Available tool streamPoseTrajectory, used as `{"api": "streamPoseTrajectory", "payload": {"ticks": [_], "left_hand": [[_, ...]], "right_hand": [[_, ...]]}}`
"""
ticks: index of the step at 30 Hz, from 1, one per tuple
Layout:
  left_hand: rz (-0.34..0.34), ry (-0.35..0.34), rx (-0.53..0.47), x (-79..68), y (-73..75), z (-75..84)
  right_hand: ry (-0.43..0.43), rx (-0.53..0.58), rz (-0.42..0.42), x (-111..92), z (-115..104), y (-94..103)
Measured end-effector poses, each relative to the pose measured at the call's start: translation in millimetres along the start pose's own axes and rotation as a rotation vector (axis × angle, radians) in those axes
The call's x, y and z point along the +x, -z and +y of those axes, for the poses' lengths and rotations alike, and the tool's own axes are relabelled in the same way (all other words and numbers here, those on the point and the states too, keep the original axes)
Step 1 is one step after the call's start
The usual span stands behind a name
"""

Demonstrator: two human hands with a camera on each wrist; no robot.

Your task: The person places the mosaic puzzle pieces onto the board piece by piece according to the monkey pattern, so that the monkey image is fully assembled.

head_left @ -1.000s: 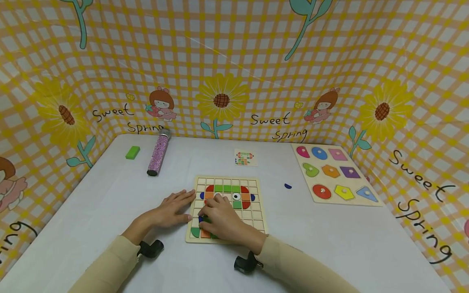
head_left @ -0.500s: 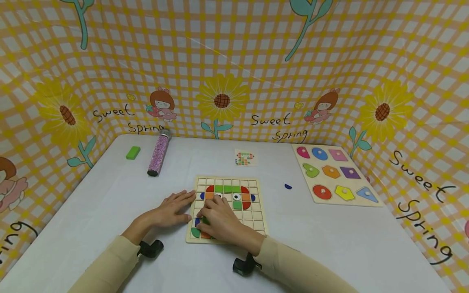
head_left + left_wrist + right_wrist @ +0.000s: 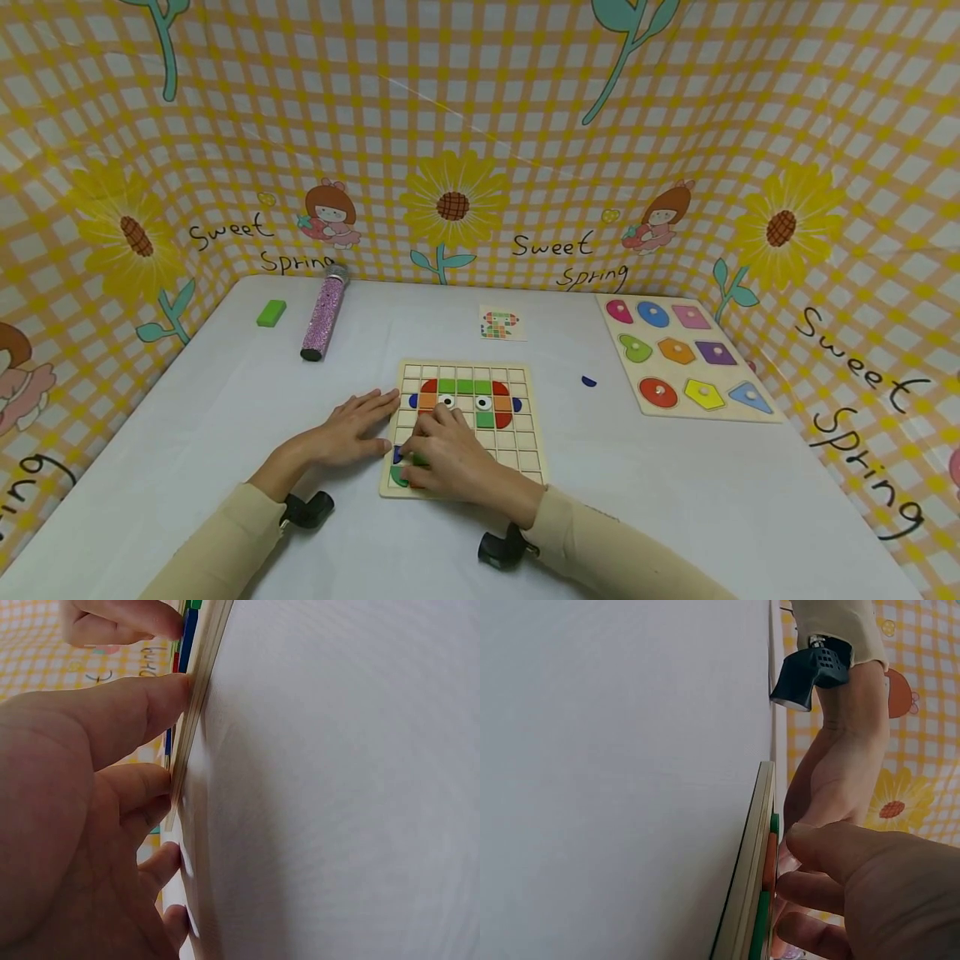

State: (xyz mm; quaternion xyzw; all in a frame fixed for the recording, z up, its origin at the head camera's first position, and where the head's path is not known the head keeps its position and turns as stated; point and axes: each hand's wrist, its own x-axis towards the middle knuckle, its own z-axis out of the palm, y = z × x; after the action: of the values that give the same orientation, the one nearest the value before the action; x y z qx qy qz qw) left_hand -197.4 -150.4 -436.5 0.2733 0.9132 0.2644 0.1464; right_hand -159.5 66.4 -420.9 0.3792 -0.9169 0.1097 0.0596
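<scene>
A wooden grid board (image 3: 536, 450) lies on the white table, with coloured pieces forming a face with two eye discs (image 3: 483, 403). My left hand (image 3: 345, 433) rests flat at its left edge, thumb and fingertips touching the wood. Over the board's lower left is my right hand (image 3: 453, 454). Its index fingertip touches a dark blue piece (image 3: 397, 455) in the left column, also seen as a blue edge (image 3: 189, 641) in the left wrist view. The right thumb is by a green quarter-round piece (image 3: 398, 476). The right hand partly hides green and orange pieces (image 3: 769, 862).
A picture card (image 3: 502, 322) lies behind the board. To the right are a loose blue half-round piece (image 3: 589, 382) and a knobbed shape puzzle (image 3: 686, 358). A pink glittery microphone (image 3: 324, 321) and a green block (image 3: 272, 313) lie back left.
The blue piece has shifted left into the left column, along with my right fingertips. More of the left eye disc shows. My left hand stays in place.
</scene>
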Motion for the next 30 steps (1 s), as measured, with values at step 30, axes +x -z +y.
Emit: {"api": "streamPoseTrajectory", "payload": {"ticks": [30], "left_hand": [[0.006,0.012,-0.025,0.4,-1.7,-0.6]], "right_hand": [[-0.538,-0.048,0.150,-78.9,156.0,31.5]]}}
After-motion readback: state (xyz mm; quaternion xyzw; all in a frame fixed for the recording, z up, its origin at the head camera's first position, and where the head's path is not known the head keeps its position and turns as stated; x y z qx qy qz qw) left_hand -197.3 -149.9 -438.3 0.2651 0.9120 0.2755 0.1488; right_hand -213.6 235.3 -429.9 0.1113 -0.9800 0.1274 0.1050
